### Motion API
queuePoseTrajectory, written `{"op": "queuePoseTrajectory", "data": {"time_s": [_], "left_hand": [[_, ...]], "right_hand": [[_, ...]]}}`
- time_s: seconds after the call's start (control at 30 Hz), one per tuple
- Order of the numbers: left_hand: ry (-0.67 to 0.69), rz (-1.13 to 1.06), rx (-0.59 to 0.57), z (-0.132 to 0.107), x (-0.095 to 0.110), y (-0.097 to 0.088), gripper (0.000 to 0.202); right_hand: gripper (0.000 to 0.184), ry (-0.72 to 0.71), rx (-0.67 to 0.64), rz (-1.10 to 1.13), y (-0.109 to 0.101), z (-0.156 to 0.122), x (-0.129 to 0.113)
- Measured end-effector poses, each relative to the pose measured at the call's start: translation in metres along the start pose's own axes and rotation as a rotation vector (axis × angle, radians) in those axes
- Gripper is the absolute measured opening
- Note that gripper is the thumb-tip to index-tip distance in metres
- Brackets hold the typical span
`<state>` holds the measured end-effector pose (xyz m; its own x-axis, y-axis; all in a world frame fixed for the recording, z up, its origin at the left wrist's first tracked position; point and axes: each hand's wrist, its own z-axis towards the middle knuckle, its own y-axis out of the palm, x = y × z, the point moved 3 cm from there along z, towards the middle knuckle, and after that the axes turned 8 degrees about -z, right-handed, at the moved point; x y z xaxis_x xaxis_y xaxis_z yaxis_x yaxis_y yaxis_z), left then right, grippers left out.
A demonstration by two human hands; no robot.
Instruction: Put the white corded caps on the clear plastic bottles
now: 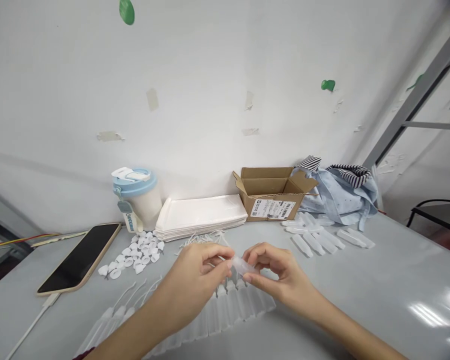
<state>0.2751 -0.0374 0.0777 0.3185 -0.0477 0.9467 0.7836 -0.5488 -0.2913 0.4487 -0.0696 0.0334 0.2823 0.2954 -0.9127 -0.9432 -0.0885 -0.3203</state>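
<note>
A small translucent plastic tube (243,266) is held between my two hands above the table. Its body lies in the curled fingers and thumb of my right hand (279,270). At its narrow left end, the thumb and fingertips of my left hand (198,277) are pinched together; whether they also grip a cap or white string there I cannot make out. Below my hands lies a row of similar tubes (219,310) with white strings from their tips, partly hidden by my left forearm. Loose white strings (206,239) lie just behind my left hand.
White caps (138,255) are piled at left, beside a phone (80,257) on a cable and a blue-lidded cup (140,200). Behind are stacked white trays (206,215) and an open cardboard box (273,205). More tubes (315,237) and a light-blue cloth (333,195) lie right.
</note>
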Motion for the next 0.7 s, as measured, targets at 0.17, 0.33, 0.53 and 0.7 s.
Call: {"op": "queuePoseTrajectory", "data": {"time_s": [0.17,0.33,0.53,0.7], "left_hand": [[0.104,0.180,0.045,-0.007,0.003,0.001,0.028],[0.287,0.248,0.064,-0.012,0.004,0.010,0.028],[0.498,0.515,0.065,-0.016,-0.010,0.022,0.050],[0.513,0.763,-0.040,-0.017,-0.021,0.030,0.063]], "right_hand": [[0.012,0.019,-0.008,-0.016,0.002,-0.003,0.001],[0.018,0.058,0.054,-0.079,0.002,-0.004,0.007],[0.031,-0.028,0.071,-0.150,0.004,-0.008,0.007],[0.028,0.080,0.060,-0.003,0.006,-0.005,0.005]]}}
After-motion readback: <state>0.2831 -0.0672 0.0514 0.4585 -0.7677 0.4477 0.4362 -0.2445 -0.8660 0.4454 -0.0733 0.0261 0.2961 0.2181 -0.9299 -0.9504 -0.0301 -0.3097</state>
